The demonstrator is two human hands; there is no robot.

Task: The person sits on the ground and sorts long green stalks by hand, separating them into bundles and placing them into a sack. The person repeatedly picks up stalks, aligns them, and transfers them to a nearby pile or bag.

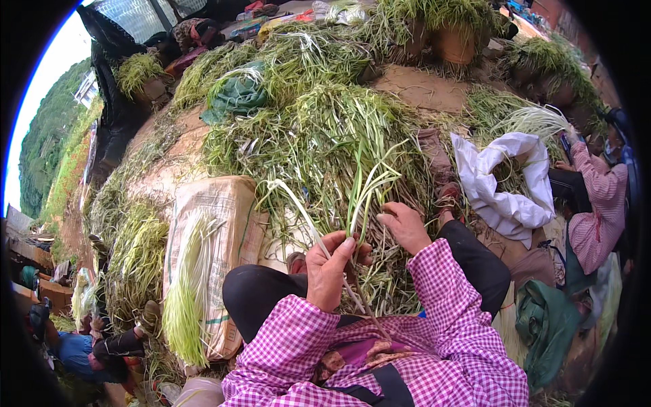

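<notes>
My left hand (330,271) is closed round a few long, thin green stalks (354,203) with pale lower parts. Their upper ends fan out above my fist, one pale stalk bends off to the left, and the lower ends hang toward my lap. Just right of them is my right hand (405,227), fingers loosely bent and thumb a little apart, with nothing visible in it. Before me spreads a large heap of leafy green stalks (319,142). To my left, a neat bundle of pale stalks (193,285) lies on a woven sack (234,224).
On the right lies a crumpled white sack (488,183); beyond it a person in a pink checked sleeve (590,176) holds a bunch of pale stalks (536,122). A green cloth (237,98) rests on the heap. Another person in blue (74,356) sits lower left.
</notes>
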